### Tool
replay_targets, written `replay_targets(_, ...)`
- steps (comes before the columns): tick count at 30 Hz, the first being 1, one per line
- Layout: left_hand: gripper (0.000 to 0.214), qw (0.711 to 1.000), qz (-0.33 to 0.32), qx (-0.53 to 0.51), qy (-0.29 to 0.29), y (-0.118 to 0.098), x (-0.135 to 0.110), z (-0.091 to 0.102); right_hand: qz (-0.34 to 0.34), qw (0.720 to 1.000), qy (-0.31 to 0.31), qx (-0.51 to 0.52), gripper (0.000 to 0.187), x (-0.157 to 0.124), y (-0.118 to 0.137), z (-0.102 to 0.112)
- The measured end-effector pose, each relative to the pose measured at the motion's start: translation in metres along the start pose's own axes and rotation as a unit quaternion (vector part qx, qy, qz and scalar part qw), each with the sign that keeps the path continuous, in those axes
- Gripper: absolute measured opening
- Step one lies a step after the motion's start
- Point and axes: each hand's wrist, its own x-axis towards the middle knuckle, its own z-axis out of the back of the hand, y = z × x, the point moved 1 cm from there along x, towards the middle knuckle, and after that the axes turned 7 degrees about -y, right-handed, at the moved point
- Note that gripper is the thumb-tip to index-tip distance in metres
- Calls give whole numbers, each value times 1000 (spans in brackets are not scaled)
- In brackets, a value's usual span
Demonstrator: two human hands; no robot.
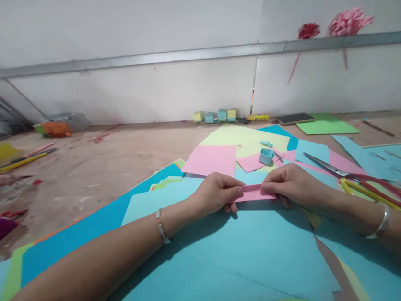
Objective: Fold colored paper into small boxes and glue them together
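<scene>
The brown surface [114, 155] is being overlaid by a broad light-blue sheet [234, 257], and to its right the scissors [350, 175] are being supported by more papers [311, 150], blades pointing away and leftward. Just above the sheet, by the left hand [217, 194] and the right hand [293, 187], neither spread wide, opposite ends of a folded pink strip [252, 194] are being pinched between thumb and fingers, its long axis being held crosswise, pointing left to right from one hand to the other. Beyond it, a small blue box [266, 157] is being carried by papers.
</scene>
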Motion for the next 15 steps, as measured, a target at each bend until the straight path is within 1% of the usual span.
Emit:
replay_targets(2, 26, 1000, 2, 10, -11, 0, 0, 1, -3, 1000, 1, 8, 29, 0, 1, 0)
replay_targets(5, 25, 1000, -16, 18, -14, -2, 0, 3, 14, 1000, -25, -8, 28, 1, 0, 2)
replay_targets(7, 26, 999, -32, 17, -13, -4, 0, 3, 32, 998, -51, -30, 28, 2, -2, 3)
replay_targets(10, 23, 998, -47, 5, -32, -5, -2, 1, 80, 992, -74, -61, 24, 1, -3, 2)
replay_targets(12, 21, 998, -50, -7, -40, -5, -4, -3, 109, 989, -68, -76, 19, -1, -2, -1)
replay_targets(13, 20, 998, -47, -11, -38, -4, -5, -5, 109, 989, -57, -80, 19, -2, -2, -2)
replay_targets(15, 20, 999, -34, -14, -27, -4, -7, -7, 77, 994, -23, -70, 16, -4, -1, -6)
